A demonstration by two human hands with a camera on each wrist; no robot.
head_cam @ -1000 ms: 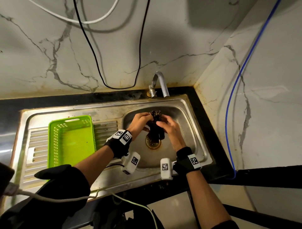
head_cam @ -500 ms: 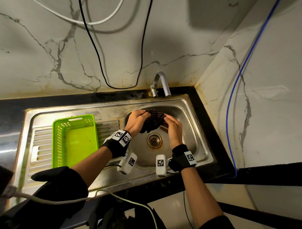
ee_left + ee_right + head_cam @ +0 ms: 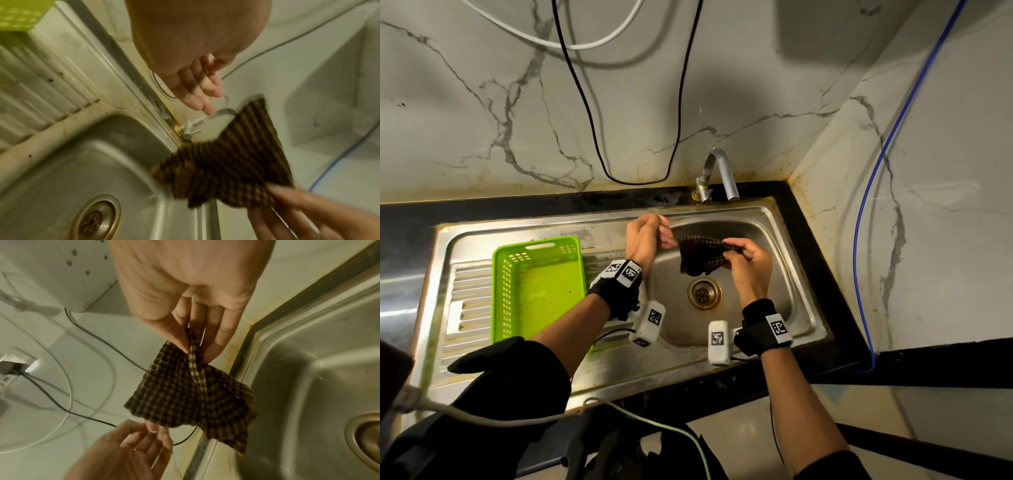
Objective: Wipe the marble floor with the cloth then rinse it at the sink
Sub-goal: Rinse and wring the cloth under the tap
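The right hand (image 3: 748, 265) pinches one corner of the cloth (image 3: 703, 255) between thumb and fingers, and the dark checked cloth hangs spread from that pinch above the sink (image 3: 784, 240) bowl. The left hand (image 3: 645, 240) is just beside the cloth's other edge; in the left wrist view its fingers (image 3: 197, 91) are loose and apart from the cloth, holding nothing, while in the right wrist view its fingertips lie right at the cloth's edge. Below and between the hands sits the drain (image 3: 703, 293) in the bottom of the bowl. Beyond the hands, the tap (image 3: 717, 174) rises from the back rim of the sink. Beside the left wrist, a green basket (image 3: 537, 287) stands on the ribbed draining board. The dark worktop (image 3: 825, 270) frames the sink.
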